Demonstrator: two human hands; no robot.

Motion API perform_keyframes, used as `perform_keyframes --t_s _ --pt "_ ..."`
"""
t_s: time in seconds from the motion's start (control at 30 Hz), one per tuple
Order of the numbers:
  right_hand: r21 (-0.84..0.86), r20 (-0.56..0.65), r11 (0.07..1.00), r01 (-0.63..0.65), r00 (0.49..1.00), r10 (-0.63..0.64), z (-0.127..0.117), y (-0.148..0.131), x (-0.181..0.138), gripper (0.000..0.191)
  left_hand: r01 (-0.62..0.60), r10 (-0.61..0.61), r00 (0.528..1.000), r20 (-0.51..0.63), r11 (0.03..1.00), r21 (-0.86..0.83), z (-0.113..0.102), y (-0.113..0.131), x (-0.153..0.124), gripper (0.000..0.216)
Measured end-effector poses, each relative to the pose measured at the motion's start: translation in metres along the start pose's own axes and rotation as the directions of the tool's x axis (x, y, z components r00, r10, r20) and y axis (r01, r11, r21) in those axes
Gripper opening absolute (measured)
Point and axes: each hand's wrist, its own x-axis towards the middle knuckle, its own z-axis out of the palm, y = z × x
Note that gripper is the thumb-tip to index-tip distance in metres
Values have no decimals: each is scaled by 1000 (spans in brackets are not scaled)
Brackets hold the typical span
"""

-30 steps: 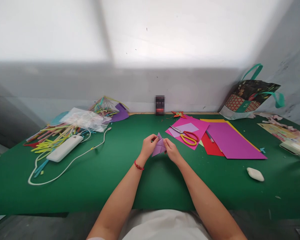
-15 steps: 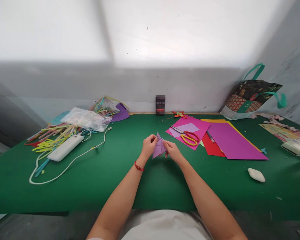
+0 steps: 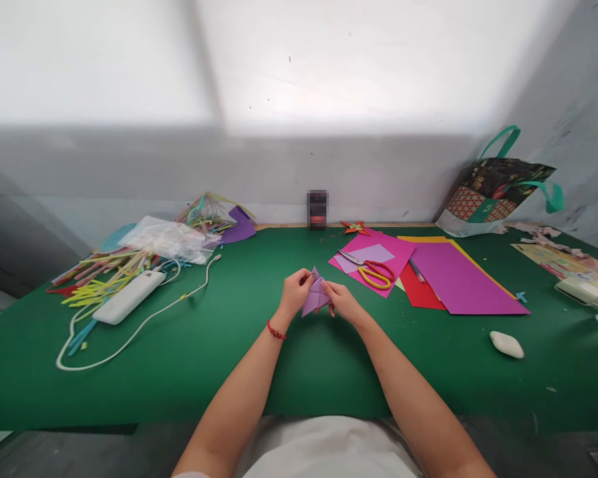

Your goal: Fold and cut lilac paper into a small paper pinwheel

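A small folded piece of lilac paper (image 3: 314, 297) is held between both my hands just above the green table (image 3: 259, 372), near its middle. My left hand (image 3: 295, 293), with a red bracelet at the wrist, pinches the paper's left edge. Pinching the right edge is my right hand (image 3: 343, 301). Both hands have their fingers closed on the paper. The folded shape has a point sticking up.
Yellow-handled scissors (image 3: 369, 269) lie on pink, red, purple and yellow paper sheets (image 3: 453, 279) to the right. A white power bank (image 3: 128, 296) with a cable, coloured strips and a plastic bag sit left. A white oval object (image 3: 507, 344), a patterned bag (image 3: 498, 189) and a dark box (image 3: 317, 209) stand farther off.
The hands and folded paper stay in nearly the same spot; the fingers shift slightly on the paper's folds. The view moves a little.
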Motion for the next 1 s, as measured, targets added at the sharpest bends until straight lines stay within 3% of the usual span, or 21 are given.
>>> perform_keyframes --t_s 0.33,0.6,0.77,1.0 --pt "-19 20 1000 0 1000 0 -4 2 1 42 7 -5 1000 18 996 -87 4 -9 1 23" --pt "88 92 995 -38 995 30 -3 3 3 45 31 -27 999 41 993 -114 -1 -3 1 24" --pt "74 54 997 -28 998 24 -3 1 3 42 44 -38 998 57 993 -112 -1 -3 1 29" --pt "-112 -68 990 82 994 -90 -10 -5 2 39 41 -35 998 44 988 -147 5 -5 -1 30"
